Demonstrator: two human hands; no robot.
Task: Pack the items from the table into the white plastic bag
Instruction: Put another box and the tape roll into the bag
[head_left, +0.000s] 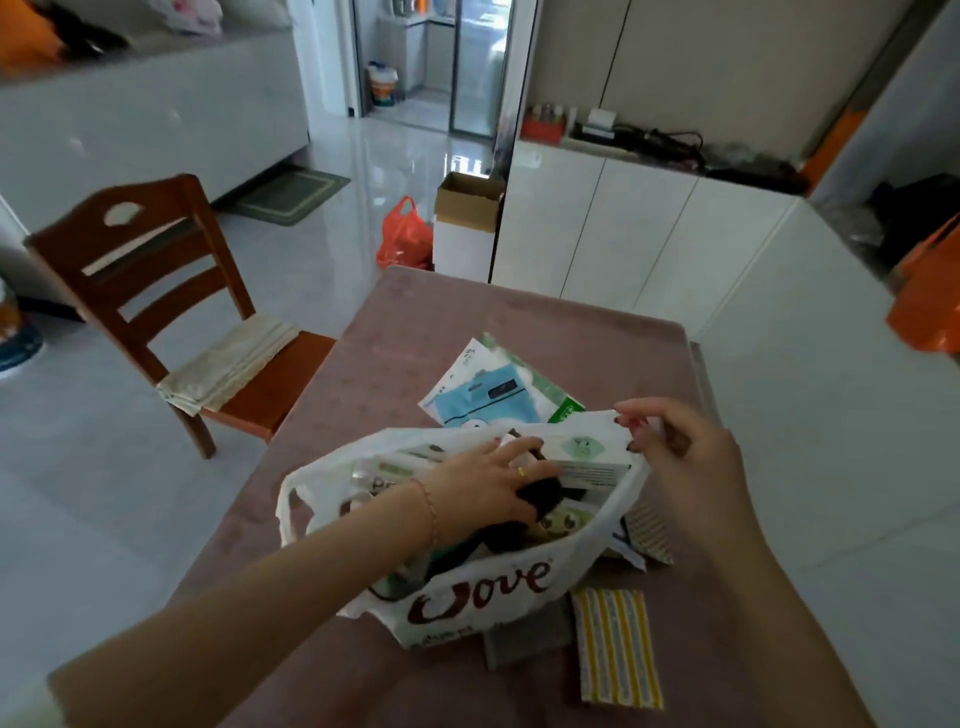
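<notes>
The white plastic bag with brown lettering lies open on the pink-covered table. My left hand reaches inside it and presses on a black item among boxes and tubes. My right hand pinches the bag's far rim and holds the mouth open. Behind the bag lie a light blue packet and a green-and-white packet. In front of the bag lie a yellow-striped cloth and a grey cloth. A patterned packet pokes out at the bag's right.
A wooden chair with a folded cloth on its seat stands left of the table. White cabinets run along the right. On the floor beyond the table stand a red plastic bag and a cardboard box.
</notes>
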